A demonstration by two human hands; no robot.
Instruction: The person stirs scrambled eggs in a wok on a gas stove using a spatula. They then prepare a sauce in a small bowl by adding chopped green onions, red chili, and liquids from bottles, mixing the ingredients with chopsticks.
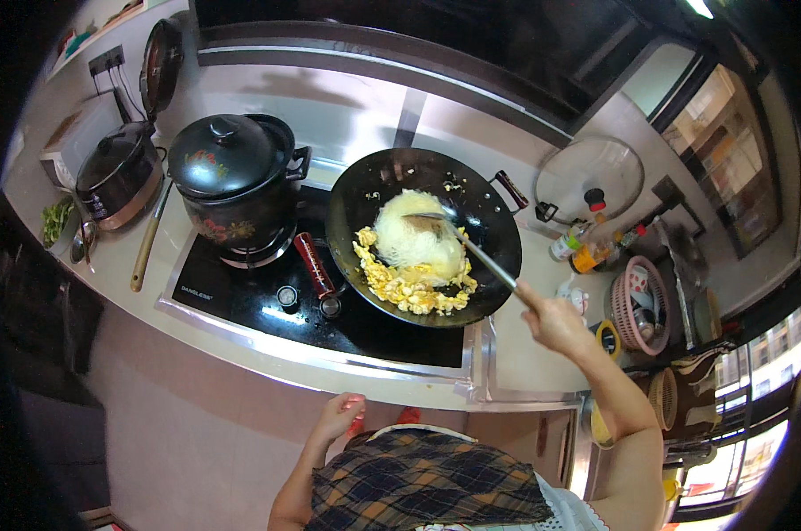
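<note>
My right hand point(560, 325) grips the handle of a metal spatula point(483, 255), which reaches down into a black wok point(420, 166). The spatula's blade lies against a pale mound of thin noodles point(407, 232) in the wok. Pieces of scrambled egg point(407, 295) curve around the near side of the noodles. The wok sits on the right part of a black glass gas stove point(241, 299), its red-brown handle point(314, 265) pointing left. Near my body, below the counter edge, hangs my left hand point(341, 415), with fingers curled and nothing seen in it.
A lidded black pot point(224, 159) stands on the left burner. Left of it lie a long wooden-handled utensil point(149, 245) and a rice cooker point(122, 172) with raised lid. A glass lid point(590, 176), bottles point(583, 255) and a pink basket point(616, 299) stand at right.
</note>
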